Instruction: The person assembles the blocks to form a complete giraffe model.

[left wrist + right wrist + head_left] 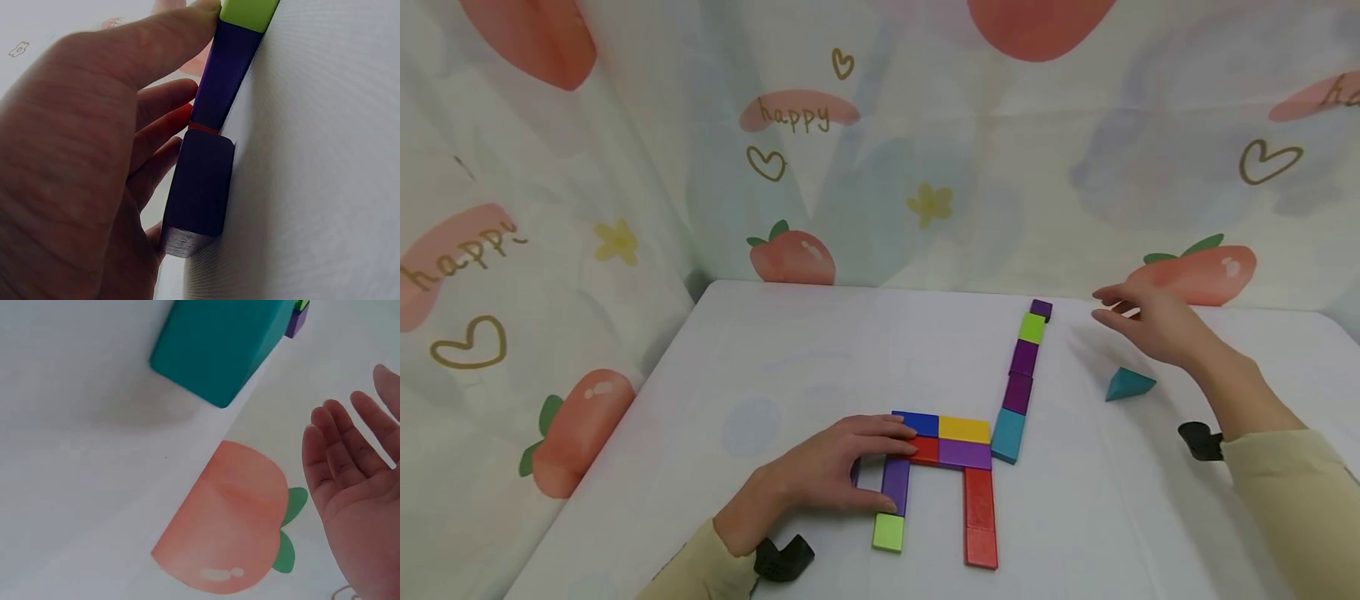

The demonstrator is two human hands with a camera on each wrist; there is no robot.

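My left hand [831, 467] rests at the left side of a flat figure of blocks. Its fairly straight fingertips lie on the blue block [921, 424] and the red block [927, 450], and its thumb touches the upright purple block [895, 483] just above a lime green block [888, 533]. Another purple block [201, 187] sits under this hand, mostly hidden in the head view. My right hand [1157, 325] hovers over the table's back right, loosely bent and holding nothing. A teal wedge-shaped block [1127, 384] lies below it, apart from the fingers.
Yellow [964, 430] and light purple [965, 454] blocks complete the body, with red blocks [980, 504] running down from it. A slanted column of teal [1008, 435], dark purple [1024, 358] and lime [1032, 328] blocks ends in a small purple block [1041, 310]. Patterned cloth [880, 167] hangs behind.
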